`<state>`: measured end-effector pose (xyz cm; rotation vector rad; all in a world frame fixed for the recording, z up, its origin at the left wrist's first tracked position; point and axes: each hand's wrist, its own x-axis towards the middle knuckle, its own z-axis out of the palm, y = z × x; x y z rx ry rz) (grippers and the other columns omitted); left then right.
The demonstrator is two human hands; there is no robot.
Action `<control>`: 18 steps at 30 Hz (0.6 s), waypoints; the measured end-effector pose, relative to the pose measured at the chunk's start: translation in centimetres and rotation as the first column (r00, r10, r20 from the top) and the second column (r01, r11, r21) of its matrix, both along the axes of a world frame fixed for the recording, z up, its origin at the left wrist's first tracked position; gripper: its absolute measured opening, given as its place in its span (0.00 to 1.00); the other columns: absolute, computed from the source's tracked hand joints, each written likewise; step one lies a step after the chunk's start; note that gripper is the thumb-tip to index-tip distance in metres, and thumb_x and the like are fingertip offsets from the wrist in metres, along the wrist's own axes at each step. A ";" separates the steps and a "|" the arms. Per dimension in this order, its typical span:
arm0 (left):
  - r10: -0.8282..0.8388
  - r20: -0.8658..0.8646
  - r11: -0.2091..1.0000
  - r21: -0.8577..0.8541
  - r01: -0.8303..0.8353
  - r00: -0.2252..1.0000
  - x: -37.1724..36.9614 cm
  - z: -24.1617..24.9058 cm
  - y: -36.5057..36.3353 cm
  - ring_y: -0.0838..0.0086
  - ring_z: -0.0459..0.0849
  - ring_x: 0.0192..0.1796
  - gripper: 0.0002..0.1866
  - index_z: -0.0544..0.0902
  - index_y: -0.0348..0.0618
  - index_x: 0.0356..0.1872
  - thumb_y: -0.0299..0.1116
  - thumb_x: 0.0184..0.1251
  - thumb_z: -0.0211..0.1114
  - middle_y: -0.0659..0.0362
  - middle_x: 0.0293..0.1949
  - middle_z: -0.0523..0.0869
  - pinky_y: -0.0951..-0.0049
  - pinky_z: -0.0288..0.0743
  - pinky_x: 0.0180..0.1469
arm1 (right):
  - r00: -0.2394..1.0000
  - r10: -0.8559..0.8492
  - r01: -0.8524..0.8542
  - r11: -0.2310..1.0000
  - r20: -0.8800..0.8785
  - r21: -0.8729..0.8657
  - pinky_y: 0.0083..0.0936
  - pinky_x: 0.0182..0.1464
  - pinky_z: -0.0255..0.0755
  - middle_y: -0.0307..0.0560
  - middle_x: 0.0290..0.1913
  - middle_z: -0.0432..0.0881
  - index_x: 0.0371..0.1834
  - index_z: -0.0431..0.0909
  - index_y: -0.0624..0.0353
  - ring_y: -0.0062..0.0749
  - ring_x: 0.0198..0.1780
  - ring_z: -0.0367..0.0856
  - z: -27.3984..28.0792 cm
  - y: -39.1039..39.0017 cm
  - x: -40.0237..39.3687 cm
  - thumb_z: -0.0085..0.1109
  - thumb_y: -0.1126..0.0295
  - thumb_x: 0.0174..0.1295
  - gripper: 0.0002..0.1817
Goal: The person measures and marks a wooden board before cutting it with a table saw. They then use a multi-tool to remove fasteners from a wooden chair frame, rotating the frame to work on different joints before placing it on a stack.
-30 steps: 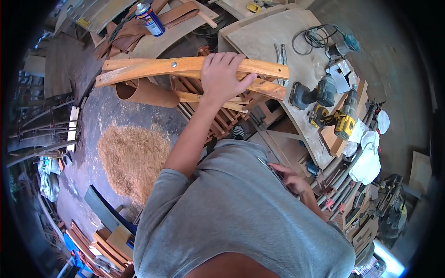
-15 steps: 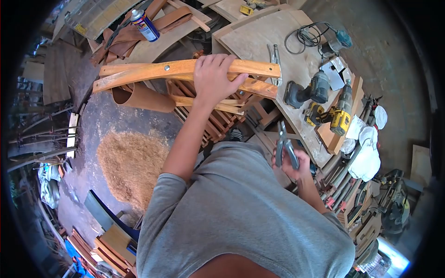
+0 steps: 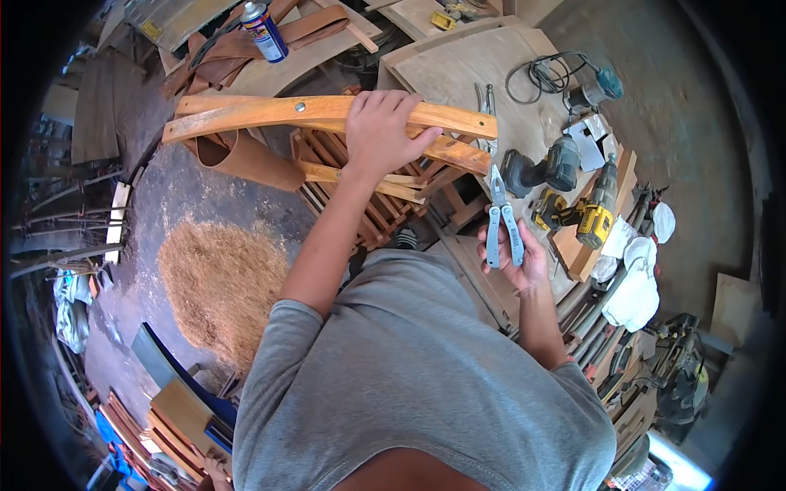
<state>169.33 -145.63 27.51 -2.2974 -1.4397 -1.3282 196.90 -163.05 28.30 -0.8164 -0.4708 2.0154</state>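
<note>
My left hand (image 3: 381, 137) is closed over a pair of curved, varnished wooden bars (image 3: 246, 117), fingers over the far side and thumb along the near one. A round metal bolt head shows on the upper bar, left of the hand. In my right hand (image 3: 528, 260), held lower and to the right, is a multi-tool (image 3: 501, 217) with its plier jaws pointing up near the bars' right end. Its two grey handles lie slightly apart against the fingers. Slatted wooden pieces (image 3: 327, 168) and a rolled brown sheet (image 3: 254, 164) are beneath the bars.
A workbench (image 3: 450, 74) holds locking pliers (image 3: 486, 106), a dark drill (image 3: 544, 164), a yellow drill (image 3: 596, 213) and a corded tool (image 3: 594, 90). A spray can (image 3: 265, 33) stands at upper left. Sawdust (image 3: 217, 286) covers the floor. Another person's hand (image 3: 218, 473) shows at lower left.
My right hand has risen with the multi-tool, bringing its jaws close to the right end of the bars. The left hand keeps its hold. Another hand has appeared at lower left.
</note>
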 end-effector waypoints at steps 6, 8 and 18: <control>0.004 0.001 1.000 -0.004 -0.004 1.000 -0.1 -0.2 0.2 0.67 0.83 0.47 0.25 0.88 0.49 0.43 0.55 0.49 0.75 0.63 0.41 0.88 0.61 0.71 0.58 | 0.999 -0.002 0.000 0.999 0.046 0.047 0.43 0.41 0.84 0.63 0.59 0.78 0.73 0.63 0.62 0.50 0.48 0.84 1.2 0.3 -0.7 0.51 0.50 0.71 0.34; 0.005 0.000 1.000 -0.011 -0.005 1.000 -0.1 -0.2 0.1 0.67 0.83 0.47 0.25 0.88 0.49 0.43 0.55 0.49 0.74 0.63 0.41 0.88 0.61 0.71 0.57 | 0.990 -0.025 0.015 0.997 0.136 0.074 0.43 0.42 0.84 0.65 0.60 0.76 0.75 0.60 0.64 0.51 0.49 0.83 2.1 0.5 -1.1 0.53 0.55 0.70 0.35; 0.001 0.003 1.000 0.022 -0.001 1.000 -0.2 -0.6 0.3 0.68 0.82 0.44 0.26 0.88 0.48 0.40 0.57 0.47 0.75 0.63 0.38 0.86 0.64 0.71 0.54 | 0.243 -0.358 -0.173 0.898 0.901 0.404 0.19 0.42 0.71 0.35 0.36 0.79 0.68 0.75 0.58 0.17 0.36 0.74 4.8 1.2 -2.1 0.59 0.69 0.72 0.22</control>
